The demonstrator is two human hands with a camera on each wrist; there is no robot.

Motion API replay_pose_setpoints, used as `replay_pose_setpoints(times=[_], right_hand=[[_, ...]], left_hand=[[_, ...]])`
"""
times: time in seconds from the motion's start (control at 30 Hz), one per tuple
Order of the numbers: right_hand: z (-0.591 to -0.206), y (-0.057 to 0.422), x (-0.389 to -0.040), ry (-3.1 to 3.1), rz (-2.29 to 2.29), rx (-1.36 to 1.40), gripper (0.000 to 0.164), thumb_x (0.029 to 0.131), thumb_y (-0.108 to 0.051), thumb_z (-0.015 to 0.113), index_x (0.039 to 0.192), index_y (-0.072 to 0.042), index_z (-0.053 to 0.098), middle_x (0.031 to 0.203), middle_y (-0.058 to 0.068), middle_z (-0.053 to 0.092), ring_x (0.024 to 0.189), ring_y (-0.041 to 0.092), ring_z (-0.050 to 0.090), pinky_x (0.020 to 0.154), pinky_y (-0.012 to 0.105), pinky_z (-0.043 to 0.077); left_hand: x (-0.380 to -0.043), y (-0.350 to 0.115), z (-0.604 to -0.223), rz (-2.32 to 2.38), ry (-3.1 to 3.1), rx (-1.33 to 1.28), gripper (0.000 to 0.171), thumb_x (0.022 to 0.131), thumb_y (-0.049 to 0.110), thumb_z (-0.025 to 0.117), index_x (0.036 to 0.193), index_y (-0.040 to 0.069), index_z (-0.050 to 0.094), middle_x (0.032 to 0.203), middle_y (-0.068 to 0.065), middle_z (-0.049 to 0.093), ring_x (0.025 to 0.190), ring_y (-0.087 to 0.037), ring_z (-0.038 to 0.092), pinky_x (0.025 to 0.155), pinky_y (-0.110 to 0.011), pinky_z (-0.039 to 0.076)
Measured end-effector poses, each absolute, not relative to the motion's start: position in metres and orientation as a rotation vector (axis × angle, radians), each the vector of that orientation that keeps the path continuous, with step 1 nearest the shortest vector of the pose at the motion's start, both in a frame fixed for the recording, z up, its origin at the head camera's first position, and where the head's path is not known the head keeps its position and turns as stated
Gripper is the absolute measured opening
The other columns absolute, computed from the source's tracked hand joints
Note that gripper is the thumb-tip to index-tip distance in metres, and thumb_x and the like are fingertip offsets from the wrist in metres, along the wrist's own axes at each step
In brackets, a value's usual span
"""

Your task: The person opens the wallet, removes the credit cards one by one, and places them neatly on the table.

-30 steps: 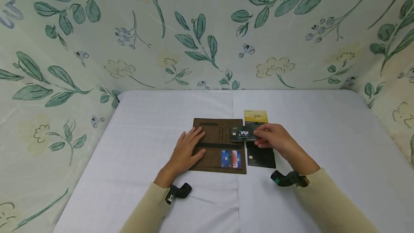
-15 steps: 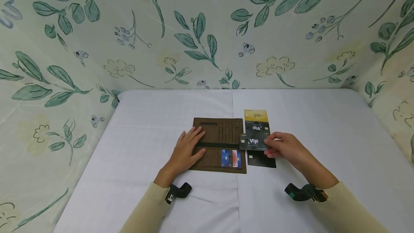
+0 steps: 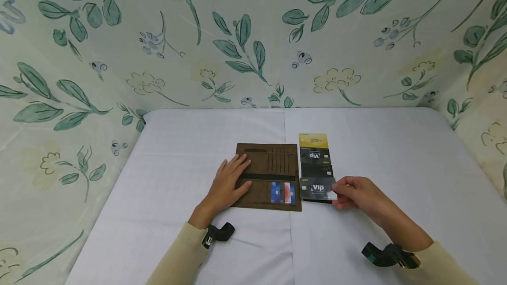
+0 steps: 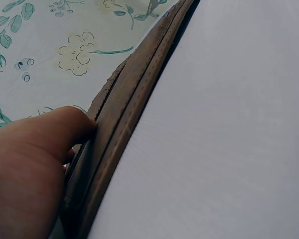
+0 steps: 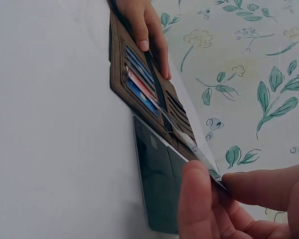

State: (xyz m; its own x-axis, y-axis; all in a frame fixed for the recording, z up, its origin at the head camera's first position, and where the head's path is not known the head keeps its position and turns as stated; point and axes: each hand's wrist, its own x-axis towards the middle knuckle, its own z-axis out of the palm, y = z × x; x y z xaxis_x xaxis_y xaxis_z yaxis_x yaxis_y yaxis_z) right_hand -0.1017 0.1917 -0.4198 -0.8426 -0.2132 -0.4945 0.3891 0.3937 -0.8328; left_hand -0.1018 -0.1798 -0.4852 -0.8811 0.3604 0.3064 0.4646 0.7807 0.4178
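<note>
An open brown wallet (image 3: 257,162) lies on the white cloth, with my left hand (image 3: 225,184) resting on its left side, fingers spread. Blue, white and red cards (image 3: 283,193) poke from its lower slots. My right hand (image 3: 358,195) pinches the right end of a dark grey "Vip" card (image 3: 314,188) between thumb and fingers. This card covers most of a black card (image 5: 157,174) lying on the cloth, whose dark lower edge peeks out in the head view. Above it in a column lie a black VIP card (image 3: 316,170), an upside-down Vip card (image 3: 310,156) and a yellow card (image 3: 313,140).
White cloth (image 3: 190,140) covers the table, whose far edge meets a floral curtain (image 3: 245,82). Curtain also hangs at both sides. A black camera sits on each wrist, the left camera (image 3: 219,234) near the wallet's front and the right camera (image 3: 390,255) farther right.
My right hand has drawn the grey Vip card from over the wallet's right edge toward me and rightward, down the card column, uncovering the cards above. My left hand has stayed on the wallet.
</note>
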Motion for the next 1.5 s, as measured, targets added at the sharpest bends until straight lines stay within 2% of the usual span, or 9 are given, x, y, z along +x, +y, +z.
replay_pose_setpoints(times=[0.77, 1.03, 1.5], right_hand=[[-0.425, 0.2, -0.071, 2.089, -1.397, 0.176, 0.028, 0.094, -0.014, 0.059, 0.103, 0.013, 0.062, 0.079, 0.01, 0.068, 0.065, 0.02, 0.069, 0.062, 0.033, 0.058], [-0.428, 0.204, -0.067, 2.117, -1.301, 0.077, 0.024, 0.094, -0.016, 0.059, 0.089, 0.007, 0.065, 0.069, 0.01, 0.068, 0.058, 0.017, 0.066, 0.055, 0.033, 0.057], [-0.434, 0.209, -0.067, 2.079, -1.219, -0.011, 0.028, 0.096, -0.02, 0.057, 0.081, 0.002, 0.062, 0.063, 0.006, 0.064, 0.055, 0.014, 0.063, 0.051, 0.03, 0.055]], left_hand=[[-0.103, -0.18, -0.486, -0.707, -2.754, -0.661, 0.059, 0.093, 0.034, 0.061, 0.145, 0.009, 0.045, 0.152, -0.011, 0.037, 0.142, -0.031, 0.028, 0.113, -0.058, 0.016], [-0.103, -0.18, -0.486, -0.725, -2.756, -0.655, 0.06, 0.093, 0.033, 0.062, 0.145, 0.008, 0.045, 0.152, -0.011, 0.036, 0.143, -0.032, 0.027, 0.114, -0.058, 0.015], [-0.102, -0.18, -0.488, -0.716, -2.762, -0.653, 0.059, 0.094, 0.034, 0.06, 0.145, 0.01, 0.044, 0.153, -0.009, 0.036, 0.143, -0.03, 0.026, 0.114, -0.056, 0.014]])
